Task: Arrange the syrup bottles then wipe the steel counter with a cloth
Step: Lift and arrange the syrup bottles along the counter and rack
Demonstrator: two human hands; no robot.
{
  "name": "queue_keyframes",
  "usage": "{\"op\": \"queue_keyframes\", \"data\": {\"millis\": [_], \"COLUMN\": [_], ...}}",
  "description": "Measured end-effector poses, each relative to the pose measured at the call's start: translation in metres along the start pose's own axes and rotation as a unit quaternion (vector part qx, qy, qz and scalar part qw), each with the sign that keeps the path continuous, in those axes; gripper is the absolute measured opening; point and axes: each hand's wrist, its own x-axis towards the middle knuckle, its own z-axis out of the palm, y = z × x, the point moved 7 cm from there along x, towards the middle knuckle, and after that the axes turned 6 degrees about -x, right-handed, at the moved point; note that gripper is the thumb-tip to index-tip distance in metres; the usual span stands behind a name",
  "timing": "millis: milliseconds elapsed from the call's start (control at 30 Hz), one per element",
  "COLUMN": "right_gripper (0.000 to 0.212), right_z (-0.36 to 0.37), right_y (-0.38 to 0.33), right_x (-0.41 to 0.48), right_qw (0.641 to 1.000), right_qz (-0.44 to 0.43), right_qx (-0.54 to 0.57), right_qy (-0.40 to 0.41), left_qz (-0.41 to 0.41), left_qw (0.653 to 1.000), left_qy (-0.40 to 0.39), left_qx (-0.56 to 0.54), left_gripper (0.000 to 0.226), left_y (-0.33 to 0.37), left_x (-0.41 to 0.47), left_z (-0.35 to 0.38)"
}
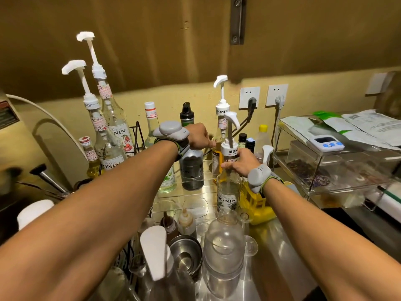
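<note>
Several Monin syrup bottles stand on a clear acrylic riser (195,192) on the steel counter (269,242). My right hand (239,162) grips the neck of a clear pump bottle (228,192) at the riser's front right. My left hand (200,136) reaches behind it and closes on an amber pump bottle (217,153) near the wall. Two tall pump bottles (112,135) stand at the left, with a dark bottle (192,172) in the middle. No cloth is visible.
Clear jugs (223,246), steel cups (186,255) and squeeze bottles (186,222) crowd the near counter. A yellow bottle (258,203) stands right of the riser. An acrylic shelf (338,164) with a timer (328,143) stands at the right. Wall sockets (249,97) with plugged cables sit behind.
</note>
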Motion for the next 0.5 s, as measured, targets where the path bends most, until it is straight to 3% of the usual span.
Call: {"op": "queue_keyframes", "data": {"millis": [100, 267, 500], "right_gripper": [0.016, 0.037, 0.046], "right_z": [0.0, -0.013, -0.046], "right_y": [-0.002, -0.01, -0.061], "right_x": [-0.003, -0.022, -0.077], "right_qw": [0.999, 0.997, 0.998], "right_qz": [0.002, 0.03, 0.009], "right_qx": [0.0, -0.044, -0.059], "right_qy": [-0.033, -0.05, 0.018], "left_qz": [-0.006, 0.004, 0.046], "left_qw": [1.0, 1.0, 0.998], "left_qy": [-0.001, 0.01, 0.036], "left_qx": [0.003, 0.014, 0.024], "left_gripper": [0.041, 0.04, 0.039], "left_y": [0.0, 0.011, 0.026], "left_x": [-0.005, -0.032, -0.094], "left_z": [-0.003, -0.022, -0.054]}}
